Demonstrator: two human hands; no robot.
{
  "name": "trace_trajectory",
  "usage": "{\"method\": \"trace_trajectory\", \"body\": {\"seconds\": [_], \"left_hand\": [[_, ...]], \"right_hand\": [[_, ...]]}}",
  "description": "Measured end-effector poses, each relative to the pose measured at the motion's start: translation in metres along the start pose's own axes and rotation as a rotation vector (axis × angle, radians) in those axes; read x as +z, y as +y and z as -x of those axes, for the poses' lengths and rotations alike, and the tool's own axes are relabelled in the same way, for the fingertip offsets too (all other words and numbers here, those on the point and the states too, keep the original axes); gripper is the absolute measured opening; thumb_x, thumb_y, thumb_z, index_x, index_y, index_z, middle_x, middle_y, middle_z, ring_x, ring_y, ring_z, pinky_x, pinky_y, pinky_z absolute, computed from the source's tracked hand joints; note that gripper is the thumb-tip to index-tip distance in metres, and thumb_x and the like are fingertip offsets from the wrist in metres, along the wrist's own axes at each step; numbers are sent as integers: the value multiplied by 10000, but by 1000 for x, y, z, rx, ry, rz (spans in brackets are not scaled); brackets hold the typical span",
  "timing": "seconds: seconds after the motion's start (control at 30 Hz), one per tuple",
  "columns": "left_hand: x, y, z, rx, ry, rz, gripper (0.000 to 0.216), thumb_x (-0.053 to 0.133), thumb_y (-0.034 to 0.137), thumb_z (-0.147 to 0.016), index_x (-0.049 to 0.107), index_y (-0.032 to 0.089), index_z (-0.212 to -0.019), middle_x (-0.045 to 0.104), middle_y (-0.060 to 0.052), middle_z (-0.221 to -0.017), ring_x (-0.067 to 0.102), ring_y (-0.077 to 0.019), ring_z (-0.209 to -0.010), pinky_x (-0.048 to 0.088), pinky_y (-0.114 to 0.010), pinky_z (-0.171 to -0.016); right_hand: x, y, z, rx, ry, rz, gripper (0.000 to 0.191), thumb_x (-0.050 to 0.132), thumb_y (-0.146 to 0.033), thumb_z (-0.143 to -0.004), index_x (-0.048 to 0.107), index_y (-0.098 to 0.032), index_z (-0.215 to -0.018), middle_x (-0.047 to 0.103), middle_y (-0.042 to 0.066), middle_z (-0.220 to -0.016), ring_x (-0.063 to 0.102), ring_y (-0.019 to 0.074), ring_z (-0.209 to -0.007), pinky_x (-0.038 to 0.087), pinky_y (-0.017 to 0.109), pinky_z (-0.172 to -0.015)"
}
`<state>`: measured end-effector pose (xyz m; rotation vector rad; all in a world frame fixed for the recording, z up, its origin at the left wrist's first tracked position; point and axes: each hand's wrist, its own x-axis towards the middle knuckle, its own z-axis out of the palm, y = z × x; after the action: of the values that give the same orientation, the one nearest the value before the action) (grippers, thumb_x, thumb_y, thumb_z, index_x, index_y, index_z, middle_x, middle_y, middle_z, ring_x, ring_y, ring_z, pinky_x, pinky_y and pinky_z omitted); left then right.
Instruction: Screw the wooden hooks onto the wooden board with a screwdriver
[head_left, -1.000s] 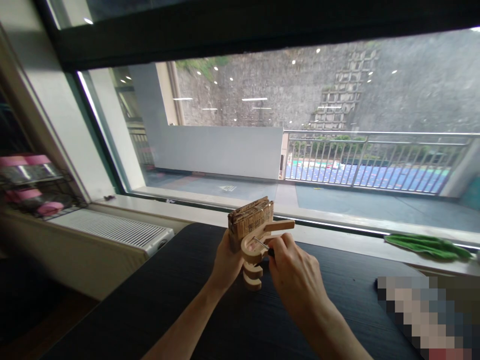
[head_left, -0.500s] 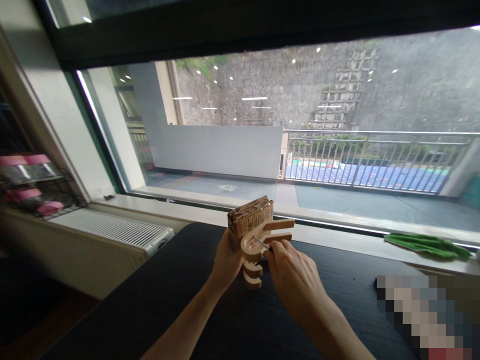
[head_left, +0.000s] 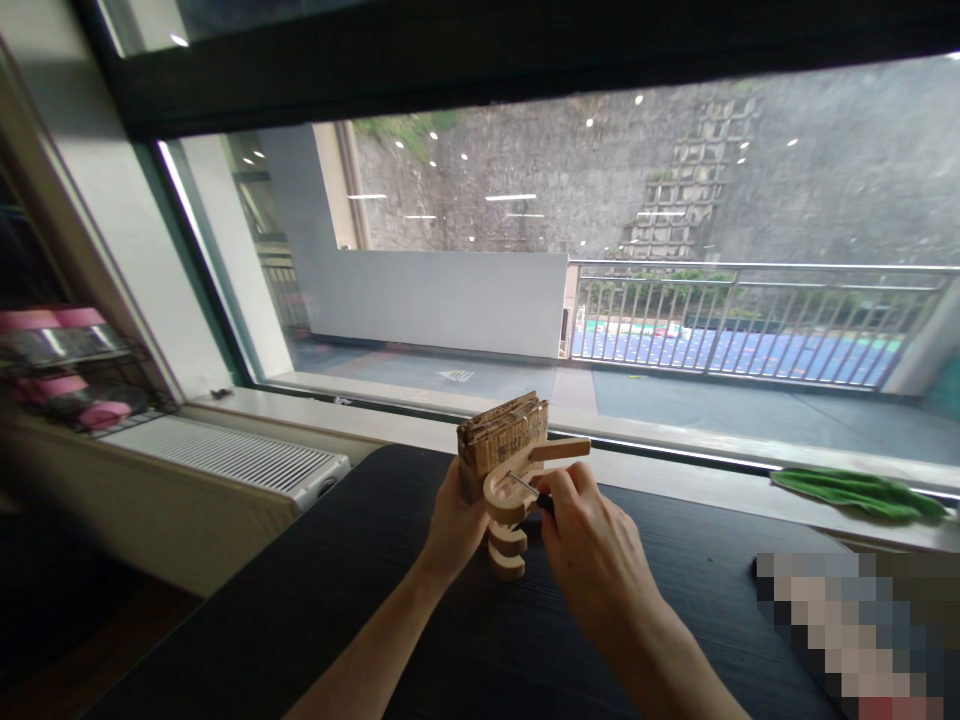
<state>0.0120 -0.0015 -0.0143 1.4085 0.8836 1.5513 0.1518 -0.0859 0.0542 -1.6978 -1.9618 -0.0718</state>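
A brown block of layered cardboard (head_left: 501,436) stands above the black table. Fixed to its near side is a pale wooden piece (head_left: 504,508) with a rounded end, straight prongs to the right and curved hooks below. My left hand (head_left: 455,522) is closed around the left side of this assembly; some of its fingers are hidden behind it. My right hand (head_left: 589,525) grips the dark handle of a thin screwdriver (head_left: 546,502). The metal shaft slants up and left, and its tip meets the face of the wooden piece.
The black table (head_left: 360,560) reaches to a window sill (head_left: 645,470). A green cloth (head_left: 855,495) lies on the sill at the right. At the left are a white slatted radiator (head_left: 232,455) and a rack (head_left: 127,410) of pink-lidded jars. A blurred patch covers the lower right.
My right hand has turned a little and its fingers have shifted on the screwdriver, so more of the dark handle shows. The hand now covers the lower prong. My left hand stays put.
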Motion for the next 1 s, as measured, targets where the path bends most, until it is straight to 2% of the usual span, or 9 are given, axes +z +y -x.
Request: {"method": "trace_trajectory", "body": {"seconds": [0.2,0.43,0.6,0.7,0.8,0.87,0.93,1.0], "left_hand": [[-2,-1,-1,5,-6,-47,446,689,208,-654,515,175,-1063,639,-32,-954,590,-190,-913,473,-276,-766],[-2,-4,-1,25,21,-92,462,701,227,-637,516,166,-1056,641,-48,-986,597,-197,-904,471,-290,-775],[0,1,1,15,14,-112,456,697,242,-643,523,173,-1058,647,-32,-929,602,-197,-891,474,-275,-749],[1,3,1,7,13,-102,444,699,243,-643,523,176,-1045,647,-32,-938,602,-199,-897,477,-281,-757],[1,2,1,2,1,-66,442,698,229,-648,512,179,-1045,639,-37,-983,598,-198,-913,478,-283,-766],[1,1,0,0,-11,-34,441,696,217,-653,507,181,-1049,635,-34,-986,596,-195,-920,479,-277,-765],[0,0,0,-4,-19,-13,442,696,208,-653,506,180,-1051,633,-32,-978,594,-195,-927,478,-275,-766],[0,0,0,-11,-21,-5,446,697,205,-651,507,176,-1053,635,-32,-965,591,-198,-937,476,-278,-771]], "right_hand": [[1,1,-1,-20,22,91,177,410,-127,-825,509,-222,-938,532,33,-927,576,166,-725,288,267,-533],[4,8,-1,-27,-18,66,153,369,-197,-871,517,-216,-906,591,22,-890,596,173,-684,274,280,-543],[7,9,-2,-14,-67,37,196,328,-232,-893,515,-200,-843,610,28,-793,592,182,-666,265,282,-537],[9,9,-2,-2,-70,-16,224,304,-253,-901,517,-201,-854,605,35,-806,584,172,-679,280,276,-549],[9,11,-2,13,-41,-66,165,378,-282,-864,510,-210,-930,582,44,-921,577,168,-716,305,271,-568],[7,12,-3,8,-28,-90,198,455,-234,-800,491,-214,-994,552,48,-994,571,164,-745,322,264,-579],[4,13,-4,6,-29,-91,260,477,-154,-744,488,-209,-998,536,50,-1014,566,158,-765,333,258,-588],[1,12,-5,6,-24,-61,237,464,-122,-740,504,-204,-958,540,45,-988,563,154,-761,336,258,-589]]}}
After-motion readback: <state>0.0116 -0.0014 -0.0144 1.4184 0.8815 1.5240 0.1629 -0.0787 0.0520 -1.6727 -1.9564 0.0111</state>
